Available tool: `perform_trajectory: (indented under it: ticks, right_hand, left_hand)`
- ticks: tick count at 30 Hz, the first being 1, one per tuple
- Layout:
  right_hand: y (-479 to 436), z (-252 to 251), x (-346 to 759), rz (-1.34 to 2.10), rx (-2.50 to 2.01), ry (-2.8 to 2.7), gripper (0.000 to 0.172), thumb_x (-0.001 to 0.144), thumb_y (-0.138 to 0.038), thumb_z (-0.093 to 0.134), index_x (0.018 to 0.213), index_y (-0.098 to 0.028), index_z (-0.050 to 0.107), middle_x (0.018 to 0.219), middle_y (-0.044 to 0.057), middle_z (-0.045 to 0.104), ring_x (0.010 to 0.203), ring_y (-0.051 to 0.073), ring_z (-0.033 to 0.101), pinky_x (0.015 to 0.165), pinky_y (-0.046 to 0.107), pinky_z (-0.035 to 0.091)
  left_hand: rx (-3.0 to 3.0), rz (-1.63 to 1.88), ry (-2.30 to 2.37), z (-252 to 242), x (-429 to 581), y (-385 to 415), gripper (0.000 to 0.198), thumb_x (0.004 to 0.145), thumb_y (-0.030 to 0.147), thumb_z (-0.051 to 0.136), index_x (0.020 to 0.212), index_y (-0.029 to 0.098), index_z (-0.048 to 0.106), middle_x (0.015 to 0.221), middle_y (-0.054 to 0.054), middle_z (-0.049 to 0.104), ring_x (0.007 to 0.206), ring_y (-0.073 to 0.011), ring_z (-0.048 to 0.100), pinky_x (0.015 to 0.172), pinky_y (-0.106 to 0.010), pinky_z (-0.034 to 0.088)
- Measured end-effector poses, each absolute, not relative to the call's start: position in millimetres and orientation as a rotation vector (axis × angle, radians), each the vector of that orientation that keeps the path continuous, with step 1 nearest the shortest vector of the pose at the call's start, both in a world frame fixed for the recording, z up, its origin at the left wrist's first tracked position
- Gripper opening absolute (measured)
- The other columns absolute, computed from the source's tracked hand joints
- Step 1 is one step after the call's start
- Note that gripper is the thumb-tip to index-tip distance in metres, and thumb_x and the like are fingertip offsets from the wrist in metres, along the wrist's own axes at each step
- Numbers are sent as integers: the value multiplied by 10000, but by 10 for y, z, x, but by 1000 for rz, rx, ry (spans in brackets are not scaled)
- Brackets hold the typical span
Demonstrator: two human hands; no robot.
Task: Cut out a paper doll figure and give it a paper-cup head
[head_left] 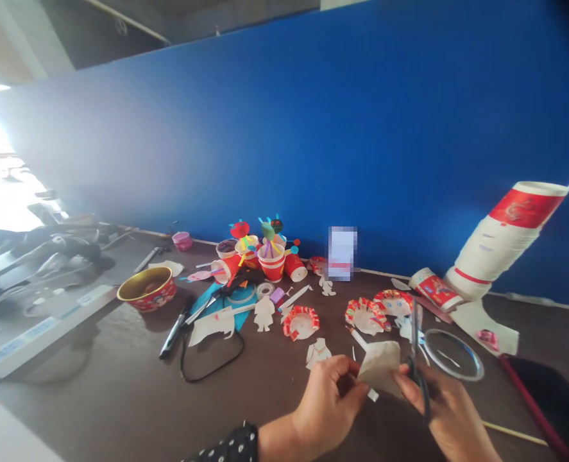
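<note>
Between thumb and fingers, my left hand pinches the left edge of a small piece of white paper. My right hand is closed around a pair of scissors, whose blades point up and away. Its thumb also touches the right edge of the paper. Just beyond the paper lie a white pen-like stick and a paper cutout. A ring-shaped red-and-white cup piece rests farther left, and a clear tape roll lies right of the scissors.
A gold-lined red bowl and a power strip are on the left. Decorated paper cups stand at the back. On the right are a leaning cup stack and a phone. Behind rises a blue partition.
</note>
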State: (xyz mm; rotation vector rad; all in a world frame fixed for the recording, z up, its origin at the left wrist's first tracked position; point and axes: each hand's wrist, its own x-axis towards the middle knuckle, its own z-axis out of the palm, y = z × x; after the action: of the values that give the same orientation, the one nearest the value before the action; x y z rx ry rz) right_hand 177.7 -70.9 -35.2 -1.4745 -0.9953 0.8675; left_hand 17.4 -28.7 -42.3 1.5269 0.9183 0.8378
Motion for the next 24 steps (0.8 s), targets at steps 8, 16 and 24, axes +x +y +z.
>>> perform_trajectory:
  ticks: [8,16,24]
  right_hand:
    - [-723,-247,1677,962,-1473,-994,328,578,-410,661,448,-192,453,433,-51,378,428,106,334,416,228,284]
    - [-715,-338,1718,980,-1442,-1018,321,561,-478,653,499,-191,524,421,-42,405,415,122,372,412,238,305]
    - [-726,-352,1692,980,-1421,-1006,324,550,-429,686,486,-191,475,442,-55,399,425,109,362,412,223,298]
  left_hand:
    - [1200,756,845,-401,211,-184,219,613,334,624,688,141,552,472,26,512,391,-85,431,403,-208,295]
    - [1005,724,903,-353,297,-319,288,511,374,689,534,133,535,380,23,496,338,-72,404,374,-204,243]
    - [995,609,754,-346,325,-380,441,467,520,688,516,109,537,431,-4,499,355,-84,440,393,-231,325]
